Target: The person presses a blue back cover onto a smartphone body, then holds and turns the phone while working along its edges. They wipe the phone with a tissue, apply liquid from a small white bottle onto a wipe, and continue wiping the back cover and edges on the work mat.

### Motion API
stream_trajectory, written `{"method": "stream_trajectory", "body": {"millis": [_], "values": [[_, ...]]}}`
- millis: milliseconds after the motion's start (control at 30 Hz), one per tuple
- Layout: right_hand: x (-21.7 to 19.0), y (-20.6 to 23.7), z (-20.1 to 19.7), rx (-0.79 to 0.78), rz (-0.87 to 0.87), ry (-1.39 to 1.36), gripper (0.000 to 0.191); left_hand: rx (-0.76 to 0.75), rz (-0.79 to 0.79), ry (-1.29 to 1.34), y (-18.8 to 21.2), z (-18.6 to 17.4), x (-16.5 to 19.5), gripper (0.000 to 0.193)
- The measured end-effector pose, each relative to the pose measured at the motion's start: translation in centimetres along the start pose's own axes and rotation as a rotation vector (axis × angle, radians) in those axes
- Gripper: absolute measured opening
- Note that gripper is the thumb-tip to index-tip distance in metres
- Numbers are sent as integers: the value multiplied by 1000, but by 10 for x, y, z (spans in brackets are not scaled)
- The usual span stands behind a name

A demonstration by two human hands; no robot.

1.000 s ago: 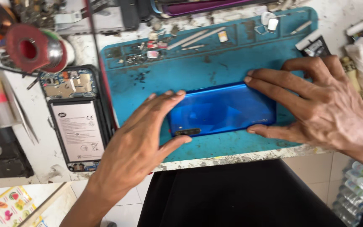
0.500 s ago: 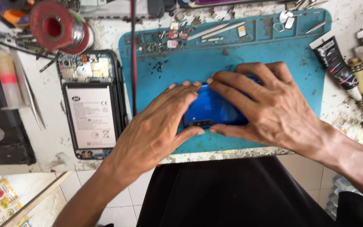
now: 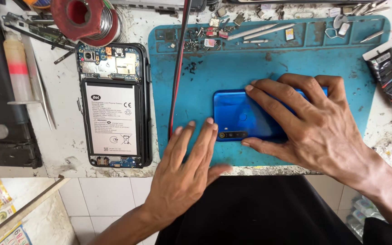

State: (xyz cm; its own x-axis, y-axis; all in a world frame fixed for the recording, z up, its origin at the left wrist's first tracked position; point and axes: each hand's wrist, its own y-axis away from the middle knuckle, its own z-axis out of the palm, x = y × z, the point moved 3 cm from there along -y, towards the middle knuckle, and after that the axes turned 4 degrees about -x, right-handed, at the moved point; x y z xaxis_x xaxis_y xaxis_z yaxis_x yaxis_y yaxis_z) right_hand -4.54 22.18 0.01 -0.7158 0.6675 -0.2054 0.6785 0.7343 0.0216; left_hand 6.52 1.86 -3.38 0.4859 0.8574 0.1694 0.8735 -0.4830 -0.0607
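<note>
1. Glossy blue phone (image 3: 237, 113), back side up, lying flat and crosswise on the blue work mat (image 3: 250, 72), toward its near edge.
2. Deep blue shading to lighter blue across the back cover; dark camera strip (image 3: 233, 134) along its near left edge; corners rounded.
3. Right hand (image 3: 314, 122) pressed palm-down over the phone's right half, fingers spread wide across the back, thumb along the near edge; flat on it, not closed around it.
4. Left hand (image 3: 184, 168) flat and open on the mat just left of the phone, fingers straight and close together, fingertips level with the phone's near left corner; touching it or not, cannot tell.
5. Opened black phone (image 3: 114, 104) to the left on the white bench, off the mat, with a white-labelled battery and bare circuit boards showing.
6. Red-and-black cable (image 3: 178, 72) running from far to near along the mat's left side.
7. Small screws and parts (image 3: 205, 38) scattered along the mat's far edge.
8. Red solder spool (image 3: 80, 16) at far left; black glue tube (image 3: 386, 77) at right.
</note>
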Motion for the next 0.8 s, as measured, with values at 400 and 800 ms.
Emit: {"method": "stream_trajectory", "body": {"millis": [400,800], "values": [[4,5,6,18,-17,-21,80,-105,-82,83,-42,-9,-14,110],[-1,9,6,70,-159,33,51,-69,40,318,-49,-13,-35,73]]}}
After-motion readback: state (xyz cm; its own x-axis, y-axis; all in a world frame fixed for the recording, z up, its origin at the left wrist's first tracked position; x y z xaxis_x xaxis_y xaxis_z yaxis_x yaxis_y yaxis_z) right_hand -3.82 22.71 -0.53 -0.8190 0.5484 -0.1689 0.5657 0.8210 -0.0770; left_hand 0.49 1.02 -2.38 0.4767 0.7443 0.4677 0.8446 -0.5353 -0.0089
